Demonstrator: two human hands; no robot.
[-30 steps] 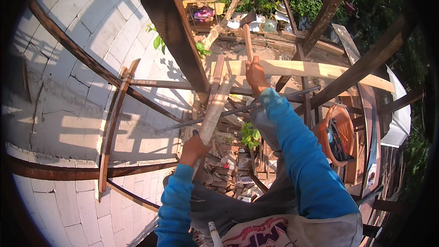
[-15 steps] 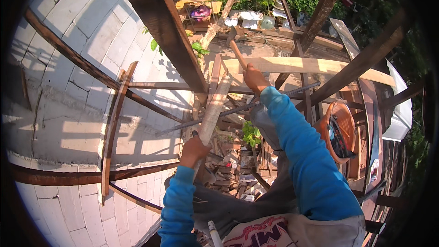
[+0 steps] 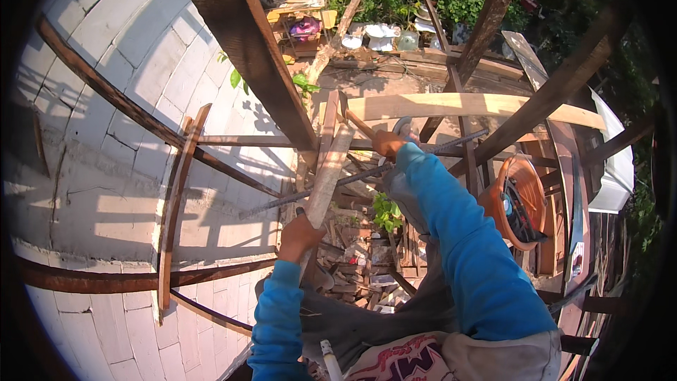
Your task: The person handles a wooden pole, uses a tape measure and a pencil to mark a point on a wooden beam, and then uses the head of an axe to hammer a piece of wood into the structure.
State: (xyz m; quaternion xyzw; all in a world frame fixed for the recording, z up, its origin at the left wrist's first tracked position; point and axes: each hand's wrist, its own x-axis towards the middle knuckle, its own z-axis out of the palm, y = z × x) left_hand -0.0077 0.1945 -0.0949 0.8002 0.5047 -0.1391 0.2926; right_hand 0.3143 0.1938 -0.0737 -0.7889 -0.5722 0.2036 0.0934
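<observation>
Clasped around the near part of a weathered wooden plank (image 3: 329,178), the left hand (image 3: 301,236) has most of its length stretching far and slightly right. Farther off, the right hand (image 3: 387,144) grasps a wooden-handled tool (image 3: 360,125), its dark head far-left of the fist, near the plank's far end.
</observation>
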